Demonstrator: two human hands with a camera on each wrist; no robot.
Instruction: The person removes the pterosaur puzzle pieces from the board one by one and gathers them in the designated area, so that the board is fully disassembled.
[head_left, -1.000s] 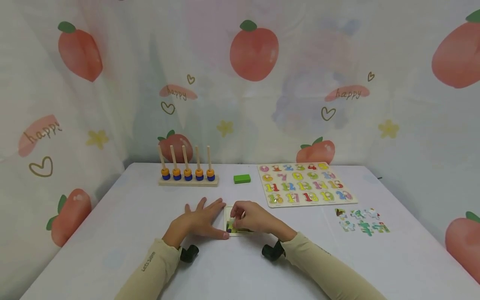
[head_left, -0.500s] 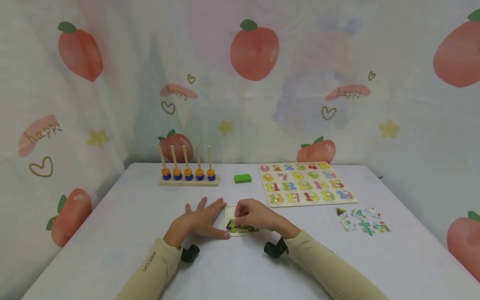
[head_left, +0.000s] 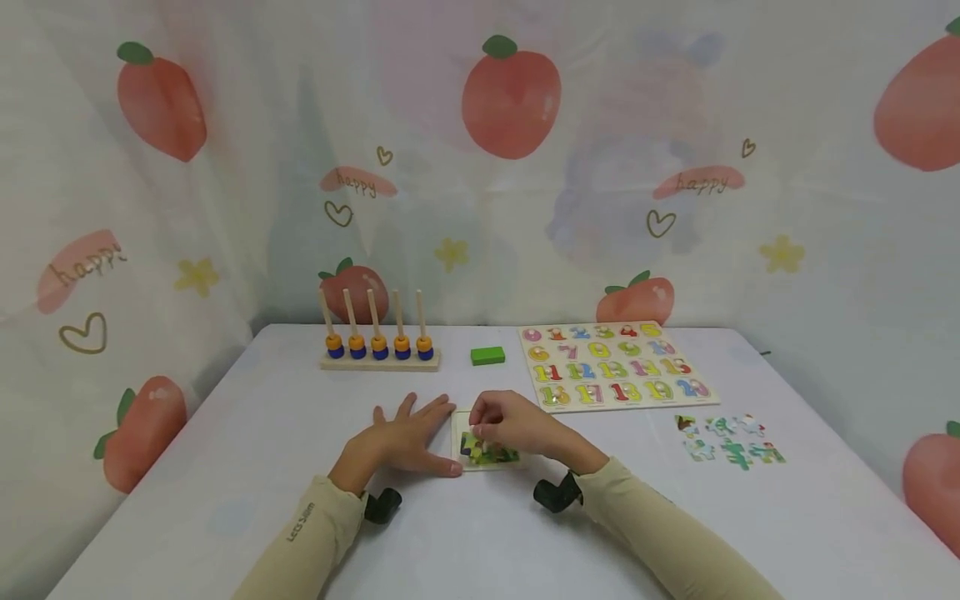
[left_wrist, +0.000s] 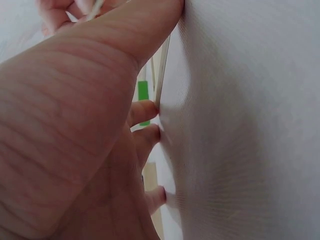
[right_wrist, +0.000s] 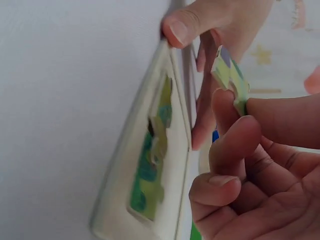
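My left hand (head_left: 408,442) lies spread on the table at the left side of a small white puzzle tray (right_wrist: 117,190). Its thumb (right_wrist: 187,26) touches a near corner of that tray, and another fingertip meets the edge farther back. Over the tray, my right hand (head_left: 517,425) pinches a green and yellow puzzle piece (right_wrist: 231,75) between thumb and fingers. The piece is tilted and held apart from the tray. Inside the tray, joined green pieces (right_wrist: 150,165) lie along the near side. From the head view, my right fingers hide part of the tray.
Loose puzzle pieces (head_left: 735,452) lie to the right. A number board (head_left: 615,367) stretches across the back right. A green block (head_left: 487,356) sits behind the tray. At the back left stands a bead rack (head_left: 380,362) with upright pegs. A printed cloth (head_left: 480,208) hangs behind.
My right hand has lifted slightly off the tray and shifted a little right, uncovering more of the green pieces. The left hand stays in place on the tray's edge.
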